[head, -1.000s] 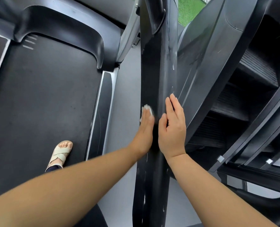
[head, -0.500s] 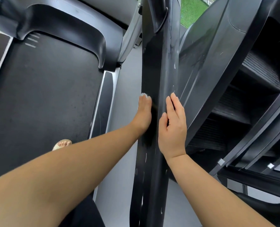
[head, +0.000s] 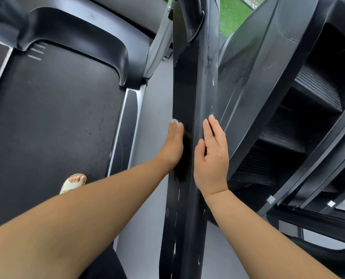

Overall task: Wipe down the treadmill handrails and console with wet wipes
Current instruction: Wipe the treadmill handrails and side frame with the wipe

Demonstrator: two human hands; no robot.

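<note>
The treadmill's long black handrail (head: 195, 77) runs up the middle of the view, marked with pale scuffs. My left hand (head: 173, 146) lies flat against the rail's left face, fingers straight, pressing a white wet wipe (head: 174, 120) to it. Only a small edge of the wipe shows past my fingertips. My right hand (head: 211, 158) rests on the rail's right edge with straight fingers along the side and the thumb on top. The console is out of view.
The black treadmill belt (head: 56, 117) lies to the left, with my sandalled foot (head: 73, 183) on it and the motor hood (head: 76, 23) beyond. A black stair machine (head: 288, 97) stands close on the right. Grey floor (head: 157, 109) shows beside the rail.
My left hand has slid forward along the rail's left face with the wipe, which is now mostly covered by my fingers. My right hand has stayed in place.
</note>
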